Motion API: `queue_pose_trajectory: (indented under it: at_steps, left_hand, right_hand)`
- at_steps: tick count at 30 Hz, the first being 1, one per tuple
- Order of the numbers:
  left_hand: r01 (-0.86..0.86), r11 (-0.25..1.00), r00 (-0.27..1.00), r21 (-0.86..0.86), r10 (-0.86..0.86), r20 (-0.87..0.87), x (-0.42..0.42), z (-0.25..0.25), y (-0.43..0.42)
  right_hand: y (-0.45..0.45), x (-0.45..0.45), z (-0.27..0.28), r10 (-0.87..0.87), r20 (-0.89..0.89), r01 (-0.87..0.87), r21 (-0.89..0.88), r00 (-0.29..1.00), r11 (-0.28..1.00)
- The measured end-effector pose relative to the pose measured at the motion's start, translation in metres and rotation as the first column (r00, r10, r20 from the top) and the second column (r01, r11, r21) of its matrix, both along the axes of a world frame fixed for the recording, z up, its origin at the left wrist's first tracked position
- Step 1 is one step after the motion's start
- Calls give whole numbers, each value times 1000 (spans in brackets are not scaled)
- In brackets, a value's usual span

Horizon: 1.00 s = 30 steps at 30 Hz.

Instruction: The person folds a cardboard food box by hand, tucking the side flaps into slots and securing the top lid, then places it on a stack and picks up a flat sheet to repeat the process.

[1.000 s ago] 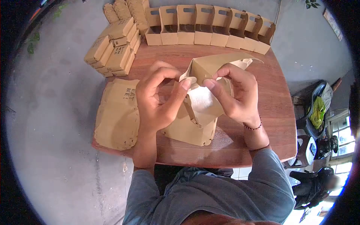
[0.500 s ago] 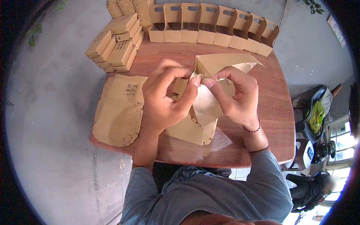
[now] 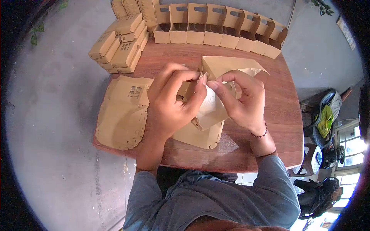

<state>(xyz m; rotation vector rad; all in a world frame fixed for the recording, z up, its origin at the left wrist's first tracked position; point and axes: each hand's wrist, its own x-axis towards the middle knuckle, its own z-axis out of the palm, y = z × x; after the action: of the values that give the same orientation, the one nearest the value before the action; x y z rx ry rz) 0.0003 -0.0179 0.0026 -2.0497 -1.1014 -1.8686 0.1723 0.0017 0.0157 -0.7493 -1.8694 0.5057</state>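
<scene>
A partly folded brown cardboard box (image 3: 211,114) is held up over the table between my two hands. My left hand (image 3: 172,101) pinches the box at its upper edge, thumb against fingers. Close beside it, my right hand (image 3: 246,98) has thumb and forefinger pinched at the same edge. The fingertips nearly meet and cover the part of the cardboard between them. A wide panel stands up behind the hands. Under the box lies flat cardboard (image 3: 198,137).
Flat cardboard blanks (image 3: 119,115) marked "EAT ME!" lie at the table's left. Closed boxes (image 3: 122,54) are stacked at the back left. Several open carriers with handle slots (image 3: 194,34) line the back edge of the wooden table (image 3: 275,111). A person (image 3: 318,196) is at the lower right.
The held box has tilted slightly and its lower part has shifted left. My left fingers have moved a little on the edge; both hands stay pinched there.
</scene>
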Motion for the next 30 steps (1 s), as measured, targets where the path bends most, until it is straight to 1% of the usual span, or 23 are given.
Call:
queue_pose_trajectory:
  at_steps: [2, 4, 5, 7, 10, 14, 17, 19, 21, 24, 29, 30]
  left_hand:
    - [19, 1000, 1000, 21, -18, -25, -3, 1, 0]
    - [94, 994, 996, -57, -94, 14, -5, 2, -2]
    - [95, 994, 995, -55, -94, 13, -7, 2, -3]
    - [115, 985, 993, -127, -111, 40, -8, 3, -4]
    - [126, 976, 991, -179, -116, 62, -6, 3, -4]
    - [173, 967, 984, -187, -163, 64, -8, 4, -5]
    - [173, 964, 985, -201, -167, 50, -10, 4, -4]
    - [200, 972, 980, -125, -201, 6, -10, 4, 0]
    - [202, 971, 979, -131, -203, 6, -10, 5, -2]
    - [183, 973, 983, -143, -185, -3, -8, 6, -5]
    - [156, 976, 984, -152, -166, -61, -6, 2, -4]
    - [250, 952, 959, -177, -219, 179, 4, 1, -5]
  right_hand:
    - [1, 1, 1, 7, 24, -7, 17, 1000, 1000]
    - [3, 2, 0, 11, 21, -12, 37, 1000, 999]
    - [3, 1, 0, 17, 21, -19, 58, 1000, 998]
    - [2, 2, 3, 21, 33, -23, 73, 999, 997]
    - [-1, 3, 2, 37, 58, -42, 85, 998, 996]
    - [4, 8, 0, 91, 82, -99, 103, 993, 990]
    - [2, 6, 2, 50, 116, -62, 103, 992, 993]
    - [3, 6, 3, 48, 109, -62, 122, 993, 991]
    - [4, 7, 3, 45, 103, -59, 143, 994, 988]
    - [4, 10, 1, 92, 101, -102, 96, 991, 990]
    - [3, 7, 0, 36, 112, -50, 119, 993, 992]
    - [4, 6, -1, 37, 113, -51, 120, 993, 991]
